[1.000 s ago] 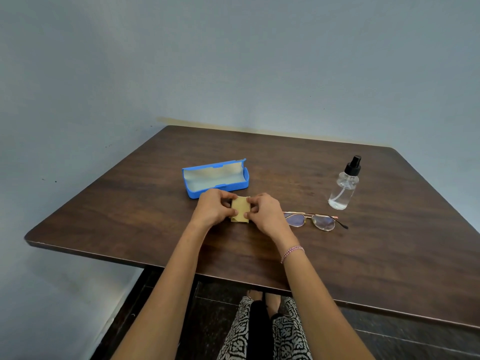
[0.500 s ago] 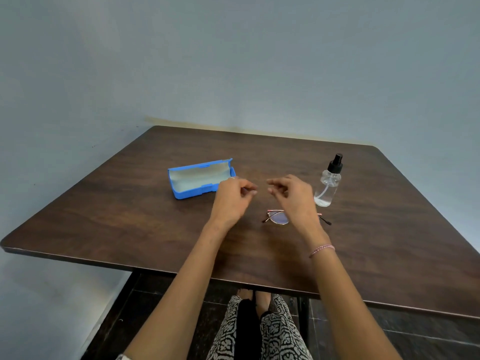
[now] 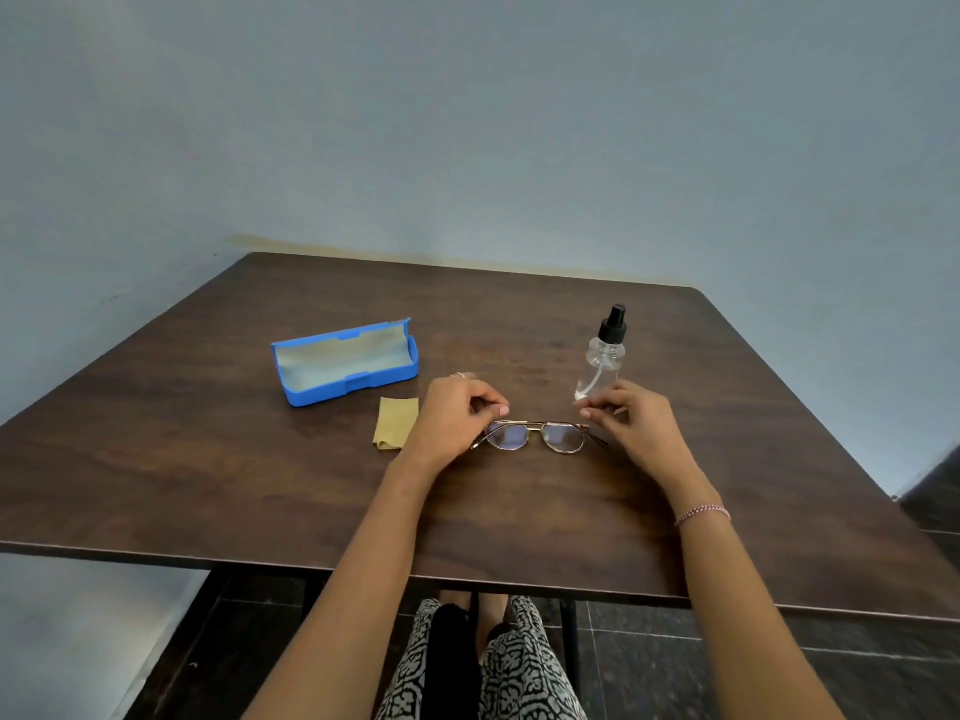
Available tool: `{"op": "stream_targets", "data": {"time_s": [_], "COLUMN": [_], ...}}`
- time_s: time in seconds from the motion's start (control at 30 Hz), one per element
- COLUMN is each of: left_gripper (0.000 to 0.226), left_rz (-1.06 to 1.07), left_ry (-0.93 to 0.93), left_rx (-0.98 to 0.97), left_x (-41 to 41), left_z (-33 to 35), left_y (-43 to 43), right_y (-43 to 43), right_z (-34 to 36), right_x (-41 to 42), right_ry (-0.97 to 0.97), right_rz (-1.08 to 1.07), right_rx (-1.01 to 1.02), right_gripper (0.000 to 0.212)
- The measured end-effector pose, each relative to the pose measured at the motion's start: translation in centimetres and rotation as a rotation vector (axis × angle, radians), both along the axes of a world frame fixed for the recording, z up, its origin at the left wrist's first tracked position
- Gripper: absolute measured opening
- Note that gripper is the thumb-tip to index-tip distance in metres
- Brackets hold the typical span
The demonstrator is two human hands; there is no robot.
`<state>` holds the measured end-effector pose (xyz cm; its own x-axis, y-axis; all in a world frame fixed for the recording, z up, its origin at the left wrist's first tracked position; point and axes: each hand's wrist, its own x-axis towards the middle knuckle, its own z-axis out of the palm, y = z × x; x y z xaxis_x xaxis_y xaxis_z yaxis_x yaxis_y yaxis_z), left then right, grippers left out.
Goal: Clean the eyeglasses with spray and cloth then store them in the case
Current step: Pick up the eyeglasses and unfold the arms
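1. Our left hand (image 3: pixel 457 418) curls its fingers and pinches one end of the thin gold-wire eyeglasses (image 3: pixel 535 438), and our right hand (image 3: pixel 631 423) pinches the other end. The eyeglasses sit between the two hands. We cannot tell whether they touch the dark wooden table (image 3: pixel 519 511). Holds this light could slip, and an uneven pull could twist the frame.
2. Fingertips straying inward could smear the lenses.
3. Just beyond our right hand stands the clear plastic spray bottle (image 3: pixel 602 356) with its black nozzle, where a knuckle could tip it.
4. Just outside our left hand lies the folded tan cloth (image 3: pixel 396 423), and beyond it the open blue hard case (image 3: pixel 345 363). A sweeping wrist could drag the cloth away.
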<state>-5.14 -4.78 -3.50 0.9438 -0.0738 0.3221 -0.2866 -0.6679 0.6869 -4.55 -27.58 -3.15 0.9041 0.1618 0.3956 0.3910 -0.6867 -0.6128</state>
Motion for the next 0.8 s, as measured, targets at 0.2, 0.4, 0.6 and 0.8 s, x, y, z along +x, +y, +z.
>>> {"op": "stream_targets", "data": {"time_s": [0.2,0.4,0.6,0.8], "left_gripper": [0.012,0.016,0.014,0.014], "left_rz": [-0.052,-0.091,-0.083,-0.053], "left_ry": [0.017,0.031,-0.024,-0.071], "left_rx": [0.036,0.161,0.232,0.227], "left_x": [-0.15,-0.13,-0.38,-0.44], "left_z": [-0.02,0.02,0.08,0.15], "left_y": [0.78,0.84,0.56,0.46], "right_y": [-0.48,-0.69,-0.78,-0.86], "right_z": [-0.18,-0.31,-0.42,-0.4], "right_x": [0.09,-0.01,0.03,0.1], "right_ry": [0.075,0.106,0.084,0.075], "right_rz": [0.061,0.11,0.097,0.094], "right_rx": [0.001,-0.016,-0.065,-0.071], "right_gripper": [0.012,0.014,0.015,0.014]}}
